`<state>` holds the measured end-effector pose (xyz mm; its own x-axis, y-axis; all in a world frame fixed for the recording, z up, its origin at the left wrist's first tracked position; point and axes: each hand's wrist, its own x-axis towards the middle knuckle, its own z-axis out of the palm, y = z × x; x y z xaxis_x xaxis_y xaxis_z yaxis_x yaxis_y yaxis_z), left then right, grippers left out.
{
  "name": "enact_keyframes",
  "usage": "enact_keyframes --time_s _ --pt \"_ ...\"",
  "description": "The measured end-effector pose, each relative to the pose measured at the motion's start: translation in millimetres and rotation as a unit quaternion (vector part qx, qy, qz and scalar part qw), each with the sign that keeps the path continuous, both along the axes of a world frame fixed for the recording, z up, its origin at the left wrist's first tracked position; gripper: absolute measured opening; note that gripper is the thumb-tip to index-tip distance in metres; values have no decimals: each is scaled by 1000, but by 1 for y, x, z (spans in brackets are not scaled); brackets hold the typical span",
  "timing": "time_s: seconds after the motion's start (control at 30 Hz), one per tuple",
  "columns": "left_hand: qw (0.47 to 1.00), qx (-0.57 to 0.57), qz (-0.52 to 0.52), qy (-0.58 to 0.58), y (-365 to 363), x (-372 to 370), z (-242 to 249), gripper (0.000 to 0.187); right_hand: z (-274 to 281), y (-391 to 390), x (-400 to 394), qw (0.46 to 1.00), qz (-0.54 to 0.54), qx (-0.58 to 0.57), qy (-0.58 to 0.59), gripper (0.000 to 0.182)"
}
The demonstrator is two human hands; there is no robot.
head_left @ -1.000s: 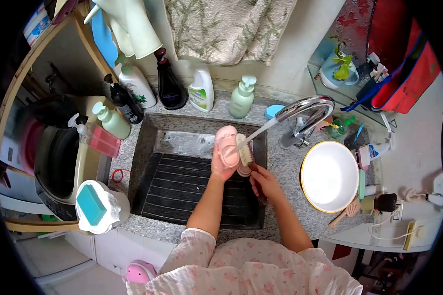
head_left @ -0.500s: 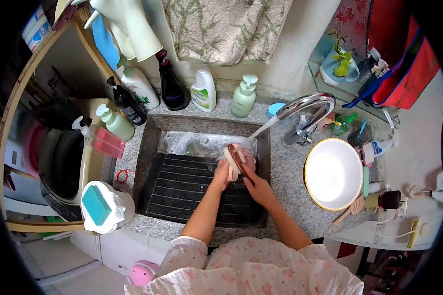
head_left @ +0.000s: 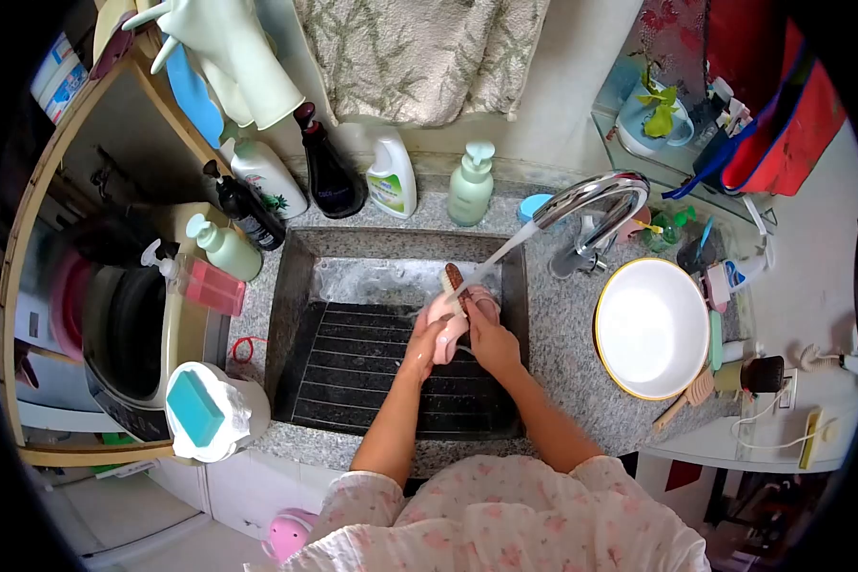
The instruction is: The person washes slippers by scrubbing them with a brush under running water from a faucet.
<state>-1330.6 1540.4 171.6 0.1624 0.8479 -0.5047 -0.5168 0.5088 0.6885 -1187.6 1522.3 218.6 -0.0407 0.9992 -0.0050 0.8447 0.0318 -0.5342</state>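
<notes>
Over the stone sink (head_left: 291,286), my left hand (head_left: 421,351) is closed around a pink shoe (head_left: 443,345). A brown-backed scrub brush (head_left: 456,284) with pale bristles is in the grip of my right hand (head_left: 494,343), its bristles facing left against the shoe. Water from the curved chrome faucet (head_left: 596,189) streams down onto the shoe and brush. Below my hands lies a black ridged board (head_left: 353,367), sloping into the sink. Suds and water (head_left: 377,278) cover the far end of the basin.
Several bottles line the back ledge, among them a green pump bottle (head_left: 470,186) and a white bottle (head_left: 391,176). Right of the sink stands a white enamel basin (head_left: 650,329). At the left, a blue-green sponge (head_left: 196,408) rests on a white tub (head_left: 243,405).
The brush has swung more upright and the pink shoe has turned, showing more of its side. My right hand has moved slightly up, closer to the left. The view has shifted a little.
</notes>
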Motion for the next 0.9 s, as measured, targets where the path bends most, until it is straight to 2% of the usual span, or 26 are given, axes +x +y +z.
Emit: enact_keyframes --time_s 0.07,0.1,0.17,0.2,0.23,0.27,0.3,0.37,0.4,0.43,0.53,0.6,0.63,0.7,0.8,0.83,0.9 --pt "998 53 -5 27 0 -9 -6 61 4 -4 1 1000 17 -6 -19 45" --pt "995 75 7 70 6 -12 -14 63 4 -13 -3 998 47 31 -6 48" --pt "994 23 -8 108 15 -16 -20 65 17 -26 -8 992 108 0 -63 52" --pt "989 45 -27 139 17 -17 -26 69 19 -23 -8 993 93 35 -59 51" --pt "968 100 -44 225 18 -17 -32 77 21 -16 -7 993 77 70 -55 50" --pt "968 124 -52 213 17 -14 -38 80 26 -8 -2 997 43 -11 -60 48" --pt "966 149 -58 201 17 -11 -40 83 19 -2 3 997 41 -10 -59 48" --pt "955 169 -60 238 19 -10 -32 83 1 8 15 994 41 104 -15 47" --pt "942 186 -55 273 18 -10 -30 83 4 7 14 998 38 42 -33 47" --pt "924 175 -38 338 25 -10 -35 79 12 -14 0 992 73 65 -76 45" --pt "924 187 -87 322 38 -9 -39 77 21 -22 -4 989 97 32 -104 45" --pt "809 307 -75 496 34 -6 -35 78 7 -9 2 987 68 119 -81 47" --pt "823 314 -76 467 28 -4 -18 81 8 8 8 986 34 147 -75 46" --pt "813 310 -97 483 24 -3 -10 82 16 17 12 994 11 31 -106 42" --pt "818 320 -68 473 19 -6 -13 81 13 24 25 998 -4 -5 -64 42" --pt "915 199 -31 350 22 -11 -8 82 9 20 26 998 -3 -7 -61 42" --pt "947 172 -22 270 25 -14 -8 74 7 8 28 1000 -8 -5 7 41"
